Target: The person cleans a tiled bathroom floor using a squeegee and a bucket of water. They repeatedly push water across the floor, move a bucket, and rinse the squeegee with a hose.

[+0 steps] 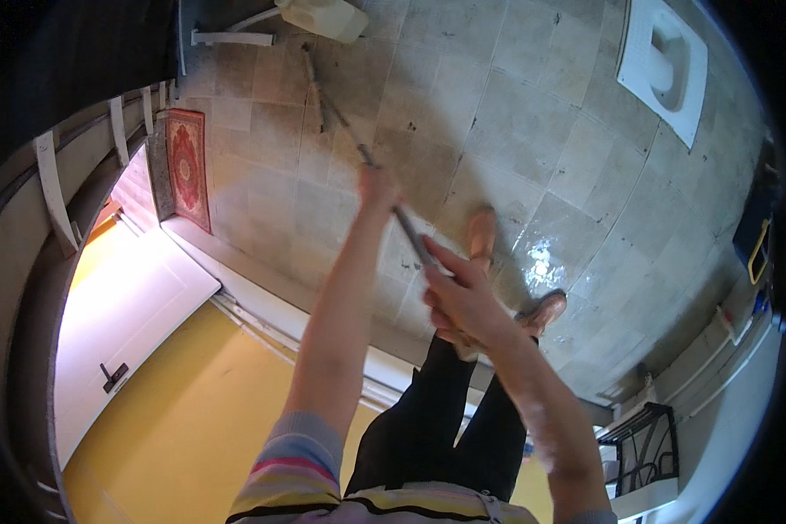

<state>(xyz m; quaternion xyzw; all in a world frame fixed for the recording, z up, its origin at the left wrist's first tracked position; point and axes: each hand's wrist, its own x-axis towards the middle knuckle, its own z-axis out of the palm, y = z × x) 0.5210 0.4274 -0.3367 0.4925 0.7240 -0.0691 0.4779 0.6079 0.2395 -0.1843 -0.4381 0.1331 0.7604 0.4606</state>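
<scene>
A long-handled floor squeegee point(415, 237) slants across the view, its narrow dark head resting on the grey tiled floor point(515, 122) at the upper left. My left hand point(377, 188) is wrapped round the middle of the pole with the arm stretched out. Closer to my body, my right hand point(463, 293) grips the upper end of the same pole, slightly blurred. Below the hands are my feet in brown shoes point(482, 234), standing on the tiles. A wet, shining patch point(543, 262) lies on the floor beside them.
A white squat toilet point(672, 87) is set into the floor at the far right. Beyond the squeegee head stands a pale yellow jerrycan point(327, 19). A red patterned rug point(188, 166) and a white door point(140, 323) are on the left; a black rack point(642, 445) is at the lower right.
</scene>
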